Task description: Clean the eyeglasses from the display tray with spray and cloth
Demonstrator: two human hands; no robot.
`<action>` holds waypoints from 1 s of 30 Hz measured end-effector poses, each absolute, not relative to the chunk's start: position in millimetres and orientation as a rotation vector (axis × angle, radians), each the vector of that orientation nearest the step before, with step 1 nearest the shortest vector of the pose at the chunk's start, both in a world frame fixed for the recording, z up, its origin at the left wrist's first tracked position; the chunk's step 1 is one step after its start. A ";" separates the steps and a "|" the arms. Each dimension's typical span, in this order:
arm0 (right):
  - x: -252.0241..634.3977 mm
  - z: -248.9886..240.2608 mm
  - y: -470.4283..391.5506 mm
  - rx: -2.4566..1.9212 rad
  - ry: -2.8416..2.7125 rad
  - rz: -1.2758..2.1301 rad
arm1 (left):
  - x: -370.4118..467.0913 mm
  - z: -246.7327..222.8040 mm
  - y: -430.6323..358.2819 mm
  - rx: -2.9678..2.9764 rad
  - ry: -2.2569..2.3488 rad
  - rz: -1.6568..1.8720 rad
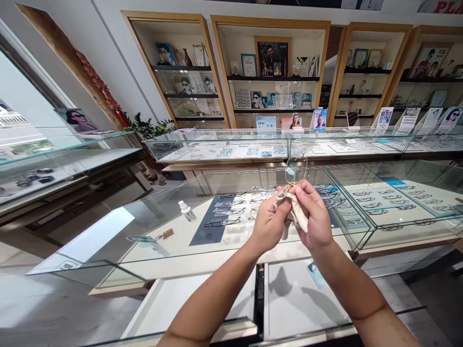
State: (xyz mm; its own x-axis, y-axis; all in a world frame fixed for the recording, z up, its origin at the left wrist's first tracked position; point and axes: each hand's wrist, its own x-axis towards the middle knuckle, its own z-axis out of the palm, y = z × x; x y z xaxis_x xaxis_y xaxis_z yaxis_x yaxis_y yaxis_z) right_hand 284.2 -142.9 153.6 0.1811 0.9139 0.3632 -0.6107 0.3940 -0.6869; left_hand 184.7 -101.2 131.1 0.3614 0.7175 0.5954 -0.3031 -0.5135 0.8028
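Both hands meet in front of me above the glass display case. My left hand [270, 222] is closed on a crumpled cream cloth [298, 215], its thumb pressed over the folds. My right hand [315, 215] pinches a thin-rimmed pair of glasses [306, 168] near the lower part of the frame, with the cloth's loose end hanging between the two palms. One round lens stands upright above the fingertips; the other lens is hidden by the cloth and fingers.
A white spray bottle [187, 211] stands on the glass case [162, 202], left of rows of glasses inside. Below are open white drawers [296, 308], one with a blue card [316, 275]. Further cases [224, 136] and wall shelves [273, 79] stand behind.
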 end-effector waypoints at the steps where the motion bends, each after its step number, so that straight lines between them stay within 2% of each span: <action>1: 286.6 154.0 -142.4 -0.436 -0.836 1.116 | 181.6 132.8 -98.3 1.704 0.334 1.284; 7: 293.1 152.3 -136.3 -0.475 -0.762 1.125 | 175.4 132.2 -84.0 1.839 0.199 1.106; 17: 270.5 145.1 -139.6 -0.532 -0.774 1.062 | 195.3 115.0 -93.3 1.623 0.458 1.545; 20: 277.7 146.5 -136.8 -0.533 -0.776 1.086 | 188.1 123.2 -93.1 1.630 0.461 1.457; 26: 296.9 154.0 -133.2 -0.483 -0.784 1.142 | 169.5 133.1 -82.3 1.598 0.325 1.066; 30: 307.0 155.8 -132.5 -0.536 -0.817 1.114 | 162.8 131.3 -72.6 1.504 0.381 1.043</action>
